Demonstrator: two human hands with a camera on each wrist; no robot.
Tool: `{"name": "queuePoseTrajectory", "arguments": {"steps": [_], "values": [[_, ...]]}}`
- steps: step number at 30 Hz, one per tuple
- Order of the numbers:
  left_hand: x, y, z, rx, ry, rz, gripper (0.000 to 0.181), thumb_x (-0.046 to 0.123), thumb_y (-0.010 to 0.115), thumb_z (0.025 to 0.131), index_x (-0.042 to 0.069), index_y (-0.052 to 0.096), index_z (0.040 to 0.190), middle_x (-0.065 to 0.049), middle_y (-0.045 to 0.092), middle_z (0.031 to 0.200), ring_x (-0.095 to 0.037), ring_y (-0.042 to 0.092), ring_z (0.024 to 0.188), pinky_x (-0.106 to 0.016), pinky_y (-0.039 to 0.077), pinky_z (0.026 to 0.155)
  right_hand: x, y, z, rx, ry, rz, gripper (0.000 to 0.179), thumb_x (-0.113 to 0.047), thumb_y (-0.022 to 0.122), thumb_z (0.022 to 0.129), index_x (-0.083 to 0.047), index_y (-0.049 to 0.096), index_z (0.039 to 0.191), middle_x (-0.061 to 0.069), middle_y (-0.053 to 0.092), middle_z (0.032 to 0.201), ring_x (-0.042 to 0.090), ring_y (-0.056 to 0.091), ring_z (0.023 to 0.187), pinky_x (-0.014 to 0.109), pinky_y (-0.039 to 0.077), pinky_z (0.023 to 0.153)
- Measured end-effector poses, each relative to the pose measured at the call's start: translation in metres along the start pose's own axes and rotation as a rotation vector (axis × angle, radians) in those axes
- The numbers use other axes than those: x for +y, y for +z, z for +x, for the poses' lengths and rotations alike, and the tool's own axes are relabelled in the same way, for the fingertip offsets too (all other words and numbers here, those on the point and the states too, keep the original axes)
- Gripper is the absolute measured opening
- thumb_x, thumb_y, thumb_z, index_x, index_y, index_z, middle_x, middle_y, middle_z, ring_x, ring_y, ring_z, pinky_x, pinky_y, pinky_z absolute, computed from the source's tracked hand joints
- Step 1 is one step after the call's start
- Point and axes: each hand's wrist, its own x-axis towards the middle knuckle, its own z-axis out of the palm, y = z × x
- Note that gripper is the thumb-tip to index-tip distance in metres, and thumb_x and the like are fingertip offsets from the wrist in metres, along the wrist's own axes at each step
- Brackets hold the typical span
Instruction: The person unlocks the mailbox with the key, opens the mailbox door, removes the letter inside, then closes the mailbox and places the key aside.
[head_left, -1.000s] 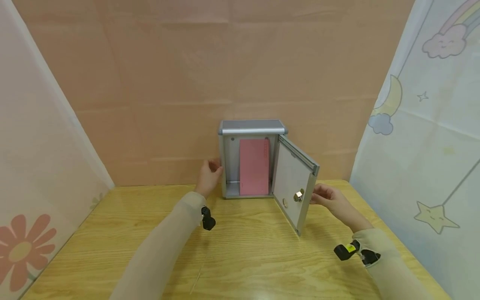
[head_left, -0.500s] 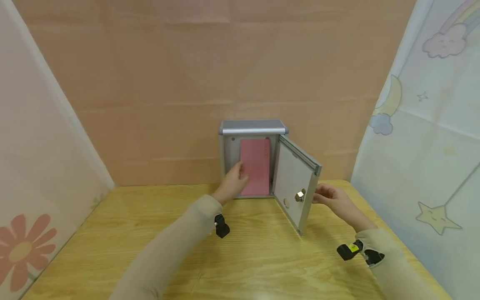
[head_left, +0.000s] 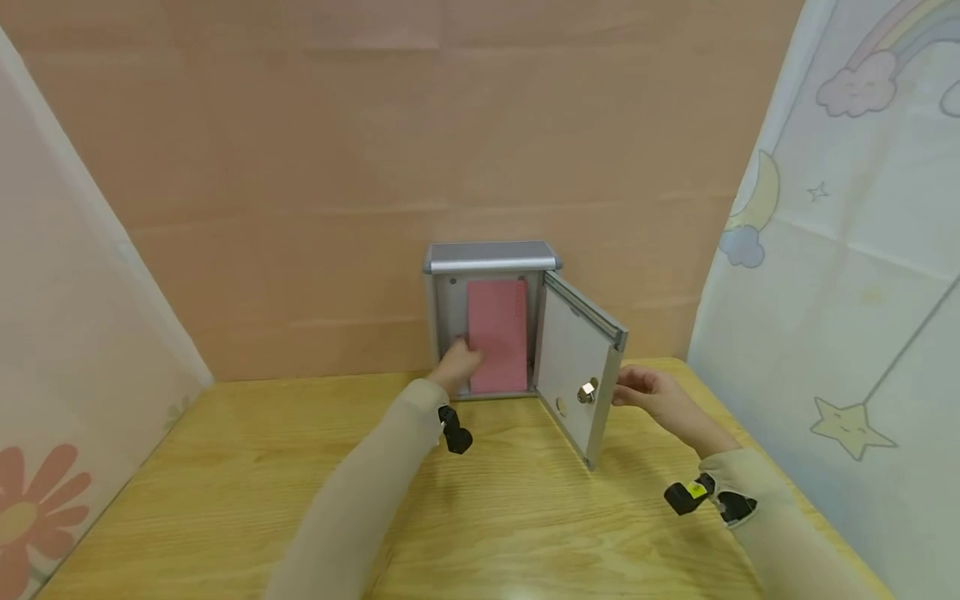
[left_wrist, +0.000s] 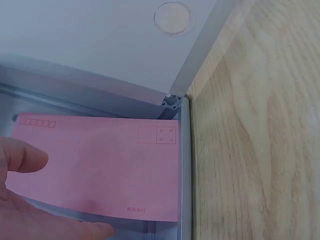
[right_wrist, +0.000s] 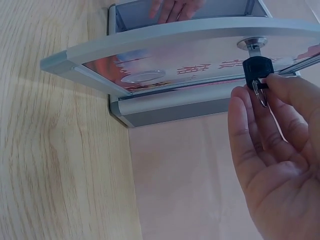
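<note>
Pink envelope [head_left: 499, 321] standing upright inside grey metal box [head_left: 491, 255], box on wood-grain bench [head_left: 180, 492], tan backdrop [head_left: 322, 167] behind. Box door [head_left: 572, 350] swung open, pointing out toward 4 o'clock from box in head view. Lock [head_left: 587, 392] on door; round spot [head_left: 561, 407] at about 8 o'clock from lock, near the door's lower edge.

Hands: left hand [head_left: 454, 367] at the box opening, about 8 o'clock from envelope's middle, overlapping its edge in head view. Left wrist view: thumb well apart from the fingers, wide gap, thumb over envelope face, fingers by its lower edge. Holds nothing visible; can't tell if it touches the paper. Envelope's printed squares at 10 o'clock on it there, red box at 2 o'clock.

Right hand [head_left: 657, 400] at 4 o'clock from box, behind door. Right wrist view: thumb and forefinger pinch black-headed key [right_wrist: 257, 67], key in lock, metal ring [right_wrist: 259, 94] hanging off it at 6 o'clock. Red print [right_wrist: 194, 69] on door's outer face.
</note>
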Motion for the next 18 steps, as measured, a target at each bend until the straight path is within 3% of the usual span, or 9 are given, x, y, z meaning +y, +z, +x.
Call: {"name": "queuePoseTrajectory", "arguments": {"steps": [1, 4, 6, 10, 12, 15, 17, 18], "values": [[0.005, -0.009, -0.008, 0.057, 0.001, -0.052, 0.071, -0.010, 0.002, 0.098, 0.033, 0.006, 0.154, -0.012, 0.016, 0.159, -0.040, 0.028, 0.141, -0.061, 0.028, 0.106, 0.000, 0.000, 0.000, -0.001, 0.006, 0.001, 0.032, -0.015, 0.055, 0.099, 0.009, 0.056, 0.120, -0.012, 0.067, 0.103, 0.004, 0.065, 0.095, 0.023, 0.053, 0.085], [0.016, -0.023, -0.018, 0.117, -0.019, -0.033, 0.073, -0.014, 0.006, 0.097, 0.033, 0.008, 0.153, -0.010, 0.018, 0.159, -0.040, 0.030, 0.140, -0.063, 0.029, 0.103, -0.001, -0.001, 0.000, 0.001, 0.018, 0.001, 0.033, -0.015, 0.055, 0.099, 0.010, 0.055, 0.120, -0.012, 0.067, 0.102, 0.004, 0.065, 0.094, 0.022, 0.053, 0.085], [0.016, -0.023, -0.016, 0.095, -0.032, 0.022, 0.074, -0.014, 0.005, 0.096, 0.033, 0.006, 0.154, -0.010, 0.018, 0.159, -0.039, 0.031, 0.140, -0.062, 0.032, 0.102, -0.002, -0.001, 0.000, 0.003, 0.027, 0.001, 0.033, -0.015, 0.055, 0.099, 0.010, 0.055, 0.119, -0.012, 0.067, 0.101, 0.004, 0.065, 0.093, 0.022, 0.053, 0.084], [0.016, -0.022, -0.014, 0.012, -0.057, -0.006, 0.068, -0.002, -0.003, 0.099, 0.041, -0.003, 0.152, -0.009, 0.012, 0.161, -0.040, 0.025, 0.143, -0.064, 0.033, 0.102, -0.001, 0.000, 0.002, 0.004, 0.033, 0.004, 0.034, -0.017, 0.056, 0.098, 0.010, 0.056, 0.119, -0.012, 0.067, 0.101, 0.004, 0.066, 0.093, 0.023, 0.054, 0.084], [0.017, -0.019, -0.017, 0.011, -0.056, 0.038, 0.071, -0.003, -0.006, 0.097, 0.043, -0.009, 0.151, -0.009, 0.011, 0.161, -0.039, 0.025, 0.143, -0.063, 0.035, 0.102, -0.001, 0.001, 0.003, 0.000, 0.030, 0.013, 0.034, -0.017, 0.056, 0.098, 0.010, 0.056, 0.119, -0.011, 0.067, 0.102, 0.005, 0.066, 0.094, 0.023, 0.054, 0.085], [0.015, -0.015, -0.024, 0.068, -0.016, 0.247, 0.077, -0.012, -0.005, 0.092, 0.035, -0.017, 0.151, -0.010, 0.010, 0.161, -0.034, 0.031, 0.141, -0.055, 0.041, 0.103, 0.001, 0.003, 0.004, -0.007, 0.027, 0.023, 0.032, -0.015, 0.056, 0.099, 0.010, 0.056, 0.118, -0.011, 0.067, 0.102, 0.006, 0.066, 0.094, 0.023, 0.054, 0.085], [0.016, -0.015, -0.030, 0.162, -0.008, 0.481, 0.081, -0.017, 0.001, 0.090, 0.030, -0.016, 0.153, -0.007, 0.016, 0.160, -0.028, 0.041, 0.137, -0.047, 0.050, 0.094, 0.002, 0.003, 0.004, -0.012, 0.025, 0.029, 0.031, -0.015, 0.056, 0.099, 0.010, 0.056, 0.118, -0.011, 0.068, 0.101, 0.006, 0.066, 0.093, 0.024, 0.054, 0.085], [0.018, -0.019, -0.034, 0.182, -0.012, 0.543, 0.081, -0.018, 0.001, 0.089, 0.029, -0.016, 0.153, -0.007, 0.016, 0.160, -0.026, 0.043, 0.136, -0.044, 0.052, 0.091, 0.002, 0.004, 0.004, -0.015, 0.021, 0.031, 0.031, -0.014, 0.055, 0.099, 0.010, 0.056, 0.118, -0.011, 0.068, 0.101, 0.006, 0.066, 0.093, 0.024, 0.054, 0.085]]}}
